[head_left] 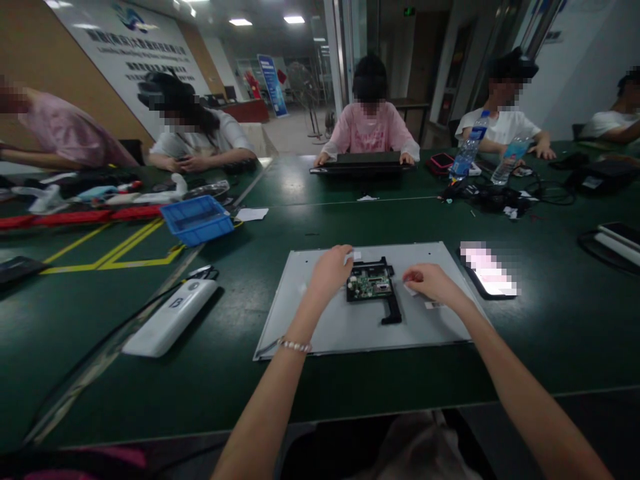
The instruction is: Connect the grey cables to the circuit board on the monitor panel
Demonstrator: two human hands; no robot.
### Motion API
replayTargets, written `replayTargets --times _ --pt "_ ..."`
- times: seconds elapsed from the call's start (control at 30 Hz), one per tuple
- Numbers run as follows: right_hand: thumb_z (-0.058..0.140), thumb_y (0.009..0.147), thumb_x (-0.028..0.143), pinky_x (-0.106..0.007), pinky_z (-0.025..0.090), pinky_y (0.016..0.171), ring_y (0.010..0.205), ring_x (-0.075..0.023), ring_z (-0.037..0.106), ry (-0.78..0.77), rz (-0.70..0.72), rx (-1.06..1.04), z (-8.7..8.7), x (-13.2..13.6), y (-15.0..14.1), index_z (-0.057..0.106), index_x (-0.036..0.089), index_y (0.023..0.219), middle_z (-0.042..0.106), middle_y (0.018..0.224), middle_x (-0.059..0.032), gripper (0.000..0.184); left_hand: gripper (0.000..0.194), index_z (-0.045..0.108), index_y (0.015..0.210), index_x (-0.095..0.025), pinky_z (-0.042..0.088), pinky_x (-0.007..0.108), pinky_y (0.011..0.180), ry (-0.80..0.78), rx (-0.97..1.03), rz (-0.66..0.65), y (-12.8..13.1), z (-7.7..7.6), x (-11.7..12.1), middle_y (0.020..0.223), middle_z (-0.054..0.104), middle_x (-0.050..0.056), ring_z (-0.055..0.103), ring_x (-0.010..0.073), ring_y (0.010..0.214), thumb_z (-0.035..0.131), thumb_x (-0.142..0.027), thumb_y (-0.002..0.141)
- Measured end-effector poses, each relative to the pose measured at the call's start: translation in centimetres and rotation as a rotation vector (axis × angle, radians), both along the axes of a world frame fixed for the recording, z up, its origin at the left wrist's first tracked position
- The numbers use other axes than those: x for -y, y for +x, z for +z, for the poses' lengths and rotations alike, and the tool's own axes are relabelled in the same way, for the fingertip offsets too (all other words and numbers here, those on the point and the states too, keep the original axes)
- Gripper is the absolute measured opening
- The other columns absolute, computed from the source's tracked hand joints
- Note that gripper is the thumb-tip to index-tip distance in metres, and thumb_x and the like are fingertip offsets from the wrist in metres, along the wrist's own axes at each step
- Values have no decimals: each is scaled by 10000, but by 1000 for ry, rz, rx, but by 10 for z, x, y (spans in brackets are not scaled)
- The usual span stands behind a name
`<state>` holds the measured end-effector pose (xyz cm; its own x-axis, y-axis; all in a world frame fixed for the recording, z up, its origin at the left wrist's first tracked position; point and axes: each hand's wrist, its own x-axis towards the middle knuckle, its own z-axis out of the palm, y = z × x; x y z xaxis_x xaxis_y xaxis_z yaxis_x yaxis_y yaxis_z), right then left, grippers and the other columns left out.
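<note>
A flat grey metal panel [350, 327] lies on the dark green table in front of me. A small green circuit board [370, 285] in a black bracket [393, 313] sits on its middle. My left hand [331, 270] rests at the board's left edge, fingers curled, pinching a small white piece [354, 255]. My right hand [429, 280] lies just right of the board, fingers curled over a small white piece [411, 291] on the panel. A bead bracelet circles my left wrist.
A lit phone [487, 270] lies right of the panel. A white power bank [173, 317] with a cable lies to the left, a blue plastic bin [197, 219] beyond it. Several people sit across the table with a laptop [363, 162], water bottles [467, 152] and tangled cables [493, 195].
</note>
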<state>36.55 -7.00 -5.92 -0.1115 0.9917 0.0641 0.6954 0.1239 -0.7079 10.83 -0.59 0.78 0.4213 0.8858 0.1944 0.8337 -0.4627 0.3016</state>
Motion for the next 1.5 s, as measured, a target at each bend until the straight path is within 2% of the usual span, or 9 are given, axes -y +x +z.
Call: replayTargets --times 0.1,0.2,0.43,0.57,0.77,0.9,1.2,1.4,1.5 --pt "583 715 251 -287 472 664 723 -183 636 -15 -18 -9 -1 0 0 692 204 844 691 772 -35 175 284 628 1069 -141 427 266 885 -93 -14 20 23 -11 -35 1083 648 94 599 190 972 530 -169 804" --pt "574 732 251 -286 478 669 738 -181 643 -24 -17 -33 0 0 0 691 204 846 698 797 -40 170 250 667 982 -133 451 237 811 -144 -18 26 34 -25 -58 991 675 85 616 184 901 588 -160 746" --pt "575 740 250 -303 480 685 737 -190 643 -20 -20 -10 3 2 -3 692 198 830 694 783 -45 156 265 690 931 -138 454 218 760 -180 6 58 33 -42 -73 928 683 65 615 178 858 637 -152 672" --pt "570 750 270 -306 480 694 744 -190 639 3 -9 -4 3 2 -1 695 199 839 693 801 -48 169 253 698 908 -118 457 219 729 -187 17 59 30 -43 -76 890 690 76 617 179 815 639 -170 667" --pt "605 737 326 -300 489 682 769 -174 624 -29 82 -7 8 4 3 691 208 938 670 979 -67 248 226 709 888 -130 458 203 712 -175 24 23 28 -44 -82 851 703 61 626 164 784 596 -156 694" --pt "620 711 262 -287 480 686 741 -160 615 -26 135 8 9 6 1 693 193 907 673 914 -57 220 224 719 864 -146 464 214 744 -148 1 46 24 -43 -91 837 708 64 635 175 801 582 -138 686" --pt "554 752 229 -265 464 640 703 -159 616 43 -18 -22 7 1 4 682 178 883 676 768 -40 190 216 716 808 -132 467 212 695 -148 -69 136 -7 -34 -102 798 709 80 642 184 756 561 -118 658" --pt "558 755 223 -278 472 679 695 -141 620 97 -29 63 2 1 7 665 170 970 654 990 -77 246 239 696 882 -138 466 226 719 -137 -95 127 -12 -34 -96 875 699 78 633 196 811 611 -209 671" --pt "550 779 230 -290 469 717 697 -138 619 133 -56 102 2 1 7 665 174 968 645 992 -74 229 283 677 960 -137 467 236 744 -116 -96 132 -18 -30 -90 929 689 86 627 200 851 587 -280 732"
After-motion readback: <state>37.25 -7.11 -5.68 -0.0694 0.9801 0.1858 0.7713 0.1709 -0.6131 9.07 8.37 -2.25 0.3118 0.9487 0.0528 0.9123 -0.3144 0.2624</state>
